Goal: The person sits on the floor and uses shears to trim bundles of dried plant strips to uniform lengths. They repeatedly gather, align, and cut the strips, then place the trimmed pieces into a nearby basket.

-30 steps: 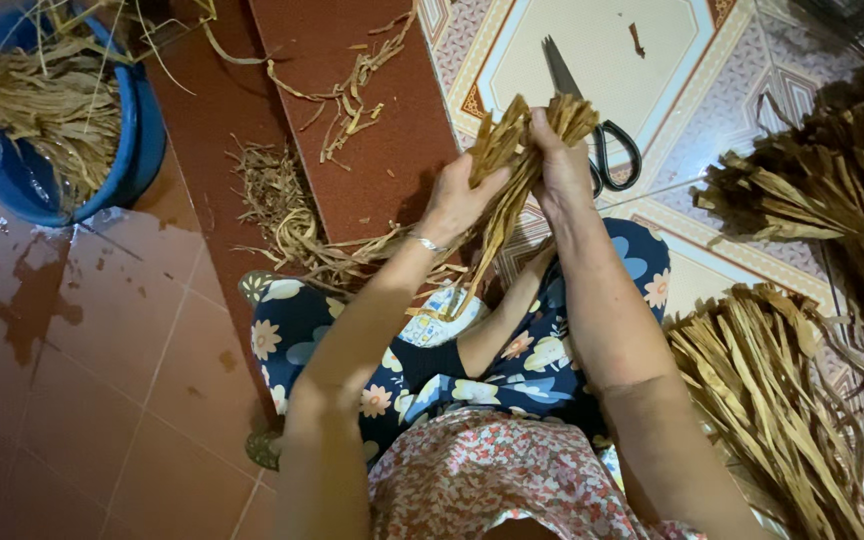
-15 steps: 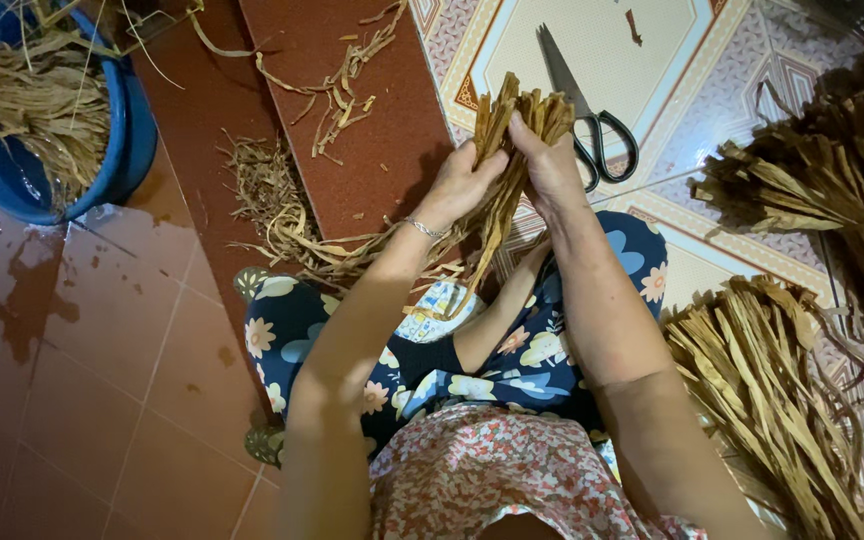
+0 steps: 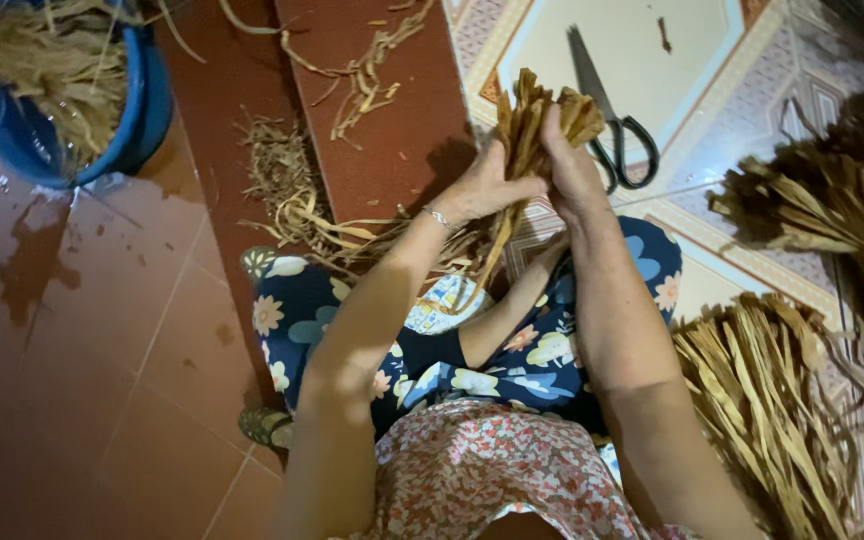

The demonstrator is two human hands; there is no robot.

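Both my hands grip one bunch of dried tan plant strips [image 3: 530, 120] held up in front of me. My left hand [image 3: 487, 185] wraps the bunch from the left, with a thin bracelet on its wrist. My right hand [image 3: 572, 170] clasps it from the right, fingers over the folded top ends. The lower ends of the strips hang down toward my lap, over floral blue trousers. A small arm of another person shows between my forearms.
Black-handled scissors [image 3: 612, 130] lie on the patterned tile just beyond my hands. A blue basin [image 3: 137, 110] with dried fibre stands at the upper left. Loose scraps [image 3: 287, 190] litter the red floor. Bundles of dried strips [image 3: 782, 400] lie at right.
My hands with the bunch have stayed nearly in place, working the top ends slightly. The view has shifted a little; the scissors and basin have not moved.
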